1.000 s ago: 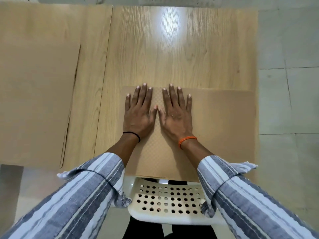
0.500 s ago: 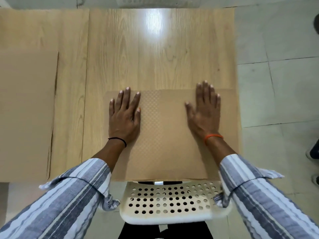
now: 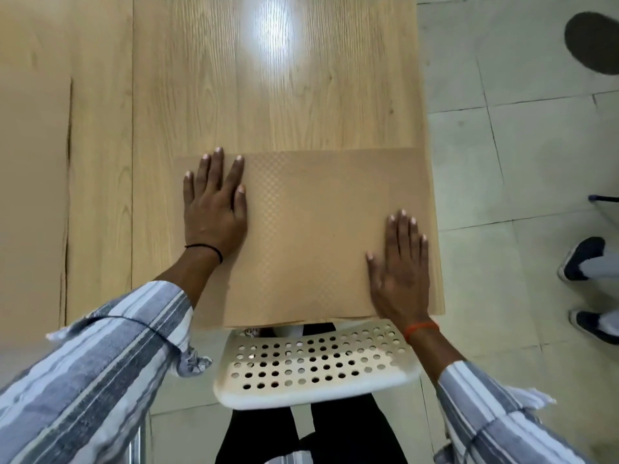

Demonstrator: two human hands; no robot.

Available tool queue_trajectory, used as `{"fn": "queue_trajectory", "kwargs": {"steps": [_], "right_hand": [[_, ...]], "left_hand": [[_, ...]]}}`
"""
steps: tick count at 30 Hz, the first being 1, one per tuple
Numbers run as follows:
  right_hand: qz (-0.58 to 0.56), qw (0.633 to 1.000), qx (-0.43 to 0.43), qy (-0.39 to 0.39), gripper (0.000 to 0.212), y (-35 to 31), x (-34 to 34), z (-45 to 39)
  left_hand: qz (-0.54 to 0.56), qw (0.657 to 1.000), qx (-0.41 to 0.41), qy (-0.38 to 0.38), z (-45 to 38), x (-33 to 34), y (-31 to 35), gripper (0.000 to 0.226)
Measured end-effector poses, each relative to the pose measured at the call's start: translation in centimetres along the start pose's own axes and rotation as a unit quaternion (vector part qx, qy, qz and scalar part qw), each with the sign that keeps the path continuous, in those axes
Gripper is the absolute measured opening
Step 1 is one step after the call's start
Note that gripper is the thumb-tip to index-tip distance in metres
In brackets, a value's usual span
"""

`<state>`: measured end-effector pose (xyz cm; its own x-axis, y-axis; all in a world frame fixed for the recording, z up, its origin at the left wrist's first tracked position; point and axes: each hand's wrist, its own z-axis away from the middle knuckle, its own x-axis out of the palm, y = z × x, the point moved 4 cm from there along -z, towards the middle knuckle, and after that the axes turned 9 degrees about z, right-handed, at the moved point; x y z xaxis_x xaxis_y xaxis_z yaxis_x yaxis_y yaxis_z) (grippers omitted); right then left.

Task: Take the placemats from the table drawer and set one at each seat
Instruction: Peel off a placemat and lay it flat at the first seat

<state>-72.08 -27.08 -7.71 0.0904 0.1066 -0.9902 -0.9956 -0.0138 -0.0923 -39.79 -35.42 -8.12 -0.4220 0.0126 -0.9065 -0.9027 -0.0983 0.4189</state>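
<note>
A white perforated chair is tucked under the near edge of the wooden table, where a tan placemat lies flat, the right hand and left hand pressing it with fingers straight, grasping nothing, another tan mat lying far left.

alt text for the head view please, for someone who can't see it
Both hands lie flat on a tan placemat at the near edge of a wooden table: the left hand at its far left corner, the right hand at its near right. A white perforated chair stands below, and another placemat lies at left.
</note>
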Motion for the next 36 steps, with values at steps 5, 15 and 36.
{"fn": "queue_trajectory", "kwargs": {"steps": [5, 15, 36], "right_hand": [[0.012, 1.000, 0.003, 0.009, 0.069, 0.4, 0.6, 1.3], [0.022, 0.999, 0.003, 0.028, 0.060, 0.4, 0.7, 1.1], [0.050, 0.998, 0.006, 0.024, 0.064, 0.4, 0.8, 1.5]], "left_hand": [[-0.006, 1.000, -0.005, -0.009, 0.1, 0.0, 0.1, 0.054], [0.052, 0.999, -0.014, -0.008, 7.4, 3.4, 11.8, 0.057], [-0.054, 0.996, -0.060, -0.038, 11.9, 0.2, 1.3, 0.064]]}}
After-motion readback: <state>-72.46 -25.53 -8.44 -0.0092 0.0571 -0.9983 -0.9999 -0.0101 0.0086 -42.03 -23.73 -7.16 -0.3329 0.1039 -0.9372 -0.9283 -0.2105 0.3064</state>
